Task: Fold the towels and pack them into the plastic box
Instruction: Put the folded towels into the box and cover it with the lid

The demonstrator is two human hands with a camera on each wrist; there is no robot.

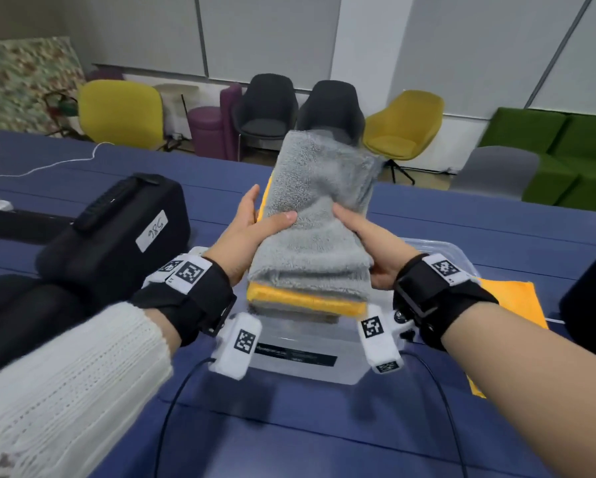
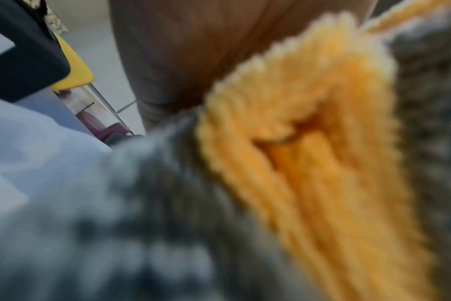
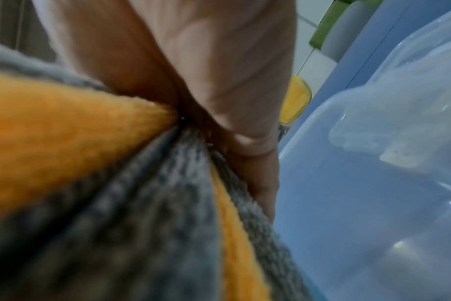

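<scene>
A stack of folded grey and orange towels (image 1: 315, 250) is held in the air above the clear plastic box (image 1: 300, 369), tilted away from me. My left hand (image 1: 255, 224) grips its left side, thumb on top of the grey towel. My right hand (image 1: 362, 243) grips the right side the same way. In the left wrist view the orange towel layer (image 2: 309, 163) fills the frame between grey layers. The right wrist view shows my palm (image 3: 219, 81) against the grey and orange layers (image 3: 116, 183), with the plastic box (image 3: 373, 183) below. Another orange towel (image 1: 510, 305) lies flat on the table at right.
A black hard case (image 1: 117, 232) with a white label sits on the blue table (image 1: 324, 436) to the left, another dark object (image 1: 589, 305) at the right edge. Cables run from my wrists across the table. Chairs stand beyond the table's far edge.
</scene>
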